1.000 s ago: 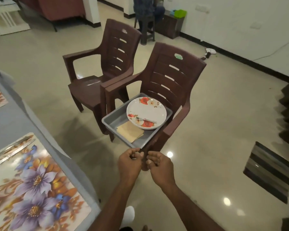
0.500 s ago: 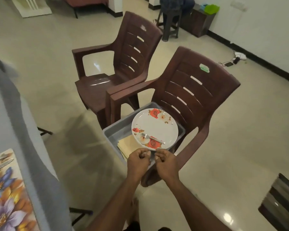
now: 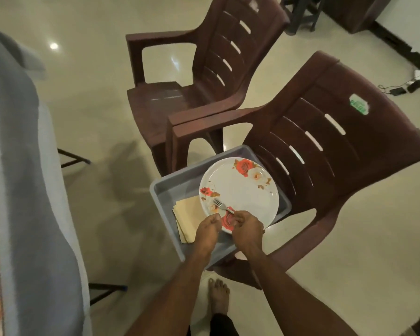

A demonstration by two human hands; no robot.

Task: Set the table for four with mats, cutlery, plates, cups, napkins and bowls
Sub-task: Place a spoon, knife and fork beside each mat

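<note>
Right hand (image 3: 246, 227) pinching silver metal fork (image 3: 222, 206) on white floral round plate (image 3: 240, 192); left hand (image 3: 207, 226) curled, grip indiscernible; grey plastic tray (image 3: 166, 190) on brown chair (image 3: 325, 151).

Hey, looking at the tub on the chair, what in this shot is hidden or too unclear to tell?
Head view only:
- Fork: its handle end runs under the right hand; whether the grip has closed on it is unclear.
- Left hand: curled fingers face away, so any contents are hidden.
- Plate: near rim covered by both hands.
- Napkins: count unreadable; stack partly under the plate.
- Grey tub: floor under the plate hidden.
- Table: cut off by the left edge.
</note>
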